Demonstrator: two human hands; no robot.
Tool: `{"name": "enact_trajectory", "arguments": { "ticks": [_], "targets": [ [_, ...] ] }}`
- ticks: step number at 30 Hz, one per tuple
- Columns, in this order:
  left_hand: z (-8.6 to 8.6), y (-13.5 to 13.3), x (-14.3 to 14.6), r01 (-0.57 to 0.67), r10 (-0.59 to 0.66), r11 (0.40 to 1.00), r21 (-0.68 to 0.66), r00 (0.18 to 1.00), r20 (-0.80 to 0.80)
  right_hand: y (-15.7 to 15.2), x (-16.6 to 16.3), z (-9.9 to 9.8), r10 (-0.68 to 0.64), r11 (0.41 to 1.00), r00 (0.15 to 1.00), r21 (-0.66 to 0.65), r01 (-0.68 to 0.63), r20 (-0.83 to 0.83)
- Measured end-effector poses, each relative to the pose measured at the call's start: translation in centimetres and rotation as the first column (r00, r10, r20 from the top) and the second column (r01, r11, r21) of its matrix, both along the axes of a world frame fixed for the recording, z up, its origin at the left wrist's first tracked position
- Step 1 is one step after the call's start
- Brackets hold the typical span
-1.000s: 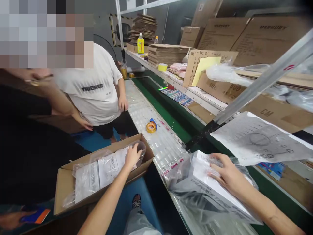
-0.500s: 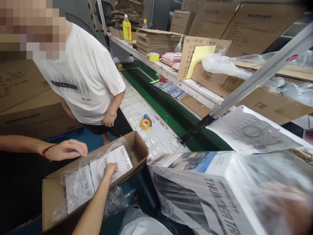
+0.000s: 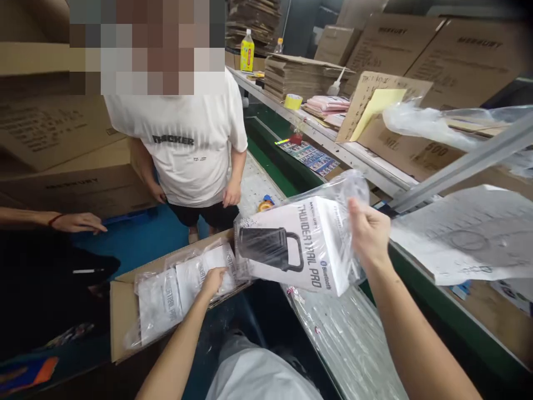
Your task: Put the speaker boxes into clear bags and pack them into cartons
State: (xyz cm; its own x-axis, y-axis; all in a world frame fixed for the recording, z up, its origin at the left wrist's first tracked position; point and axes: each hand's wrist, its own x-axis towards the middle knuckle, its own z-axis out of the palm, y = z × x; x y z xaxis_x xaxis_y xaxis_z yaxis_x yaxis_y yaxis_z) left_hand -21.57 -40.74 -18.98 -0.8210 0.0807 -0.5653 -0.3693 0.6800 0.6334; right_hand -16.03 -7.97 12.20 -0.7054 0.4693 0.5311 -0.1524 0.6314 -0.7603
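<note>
My right hand (image 3: 370, 230) is closed on the gathered end of a clear plastic bag (image 3: 353, 191). Inside that bag is a white retail box (image 3: 270, 244) printed "Thunder Trail Pro", tilted, its far end over the right end of an open brown carton (image 3: 120, 314). Two similar bagged white boxes, a left one (image 3: 160, 303) and a right one (image 3: 195, 272), lie side by side in the carton. My left hand (image 3: 214, 280) rests on the right one with curled fingers; what they grip, if anything, is hidden.
A co-worker in a white shirt (image 3: 195, 161) stands beyond the carton. Another person's hand (image 3: 79, 222) reaches in at left. A white-edged bench (image 3: 345, 333) with a green belt (image 3: 266, 144) runs along the right. Tape (image 3: 265, 205), a metal post (image 3: 470, 158) and a paper sheet (image 3: 453, 244) are nearby.
My right hand has brought the bagged box leftward from the right side to the carton's right end. The other person's hand has drawn back from the carton. My view has turned left.
</note>
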Motion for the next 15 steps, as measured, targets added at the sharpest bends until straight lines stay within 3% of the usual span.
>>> {"name": "enact_trajectory", "arguments": {
  "ticks": [2, 5, 10, 12, 15],
  "targets": [
    [-0.5, -0.2, -0.2, -0.107, 0.105, 0.994, 0.03, 0.993, 0.057, -1.5, -1.8, 0.2, 0.058, 0.98, 0.996, 0.188, -0.07, 0.067],
    [-0.7, -0.7, -0.3, -0.211, 0.206, 0.976, 0.056, 0.975, 0.081, -4.6, -3.9, 1.5, 0.184, 0.895, 0.969, 0.379, -0.235, 0.166],
    [0.8, -1.4, -0.7, -0.139, 0.139, 0.989, 0.044, 0.99, 0.006, -11.2, -4.7, 1.3, 0.441, 0.688, 0.843, 0.487, -0.537, 0.308],
    [1.7, -1.1, -1.2, -0.036, 0.038, 0.999, 0.035, 0.996, -0.078, -12.4, -3.6, 0.6, 0.457, 0.687, 0.832, 0.469, -0.555, 0.316],
    [2.5, -0.4, -1.9, 0.105, -0.106, 0.994, -0.015, 0.982, -0.155, -11.8, -1.6, 0.4, 0.374, 0.773, 0.869, 0.41, -0.485, 0.324]
  ]
}}
